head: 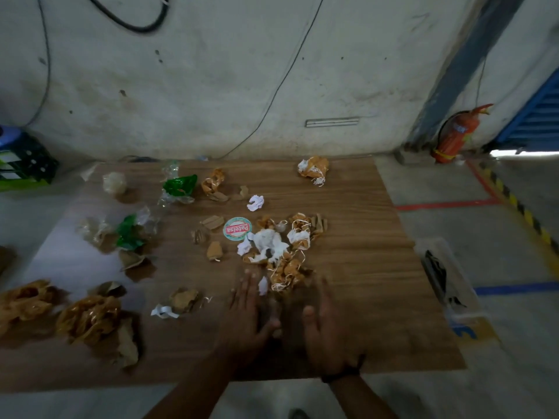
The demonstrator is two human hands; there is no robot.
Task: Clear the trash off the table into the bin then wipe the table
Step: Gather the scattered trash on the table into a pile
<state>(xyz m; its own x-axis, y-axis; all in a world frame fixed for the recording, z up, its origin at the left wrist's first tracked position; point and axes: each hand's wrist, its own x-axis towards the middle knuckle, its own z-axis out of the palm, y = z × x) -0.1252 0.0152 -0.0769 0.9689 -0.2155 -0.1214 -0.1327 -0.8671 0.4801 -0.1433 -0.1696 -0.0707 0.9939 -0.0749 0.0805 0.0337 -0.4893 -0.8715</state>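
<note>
Counter: right strip bare, open passage. Centre: paper heap blocks the middle. Left half: scattered wrappers, narrow gaps between. Far right corner: one crumpled wad.

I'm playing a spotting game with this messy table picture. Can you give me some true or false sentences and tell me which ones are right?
1. The left hand and the right hand have straight fingers and hold nothing. True.
2. The round label is blue. False: it is red and white with a greenish ring.
3. A green wrapper and a second green wrapper lie on the left part of the table. True.
4. The fire extinguisher stands on the table. False: it is by the wall, off to the right.
5. All the trash is gone. False: crumpled paper lies all over the table.
</note>
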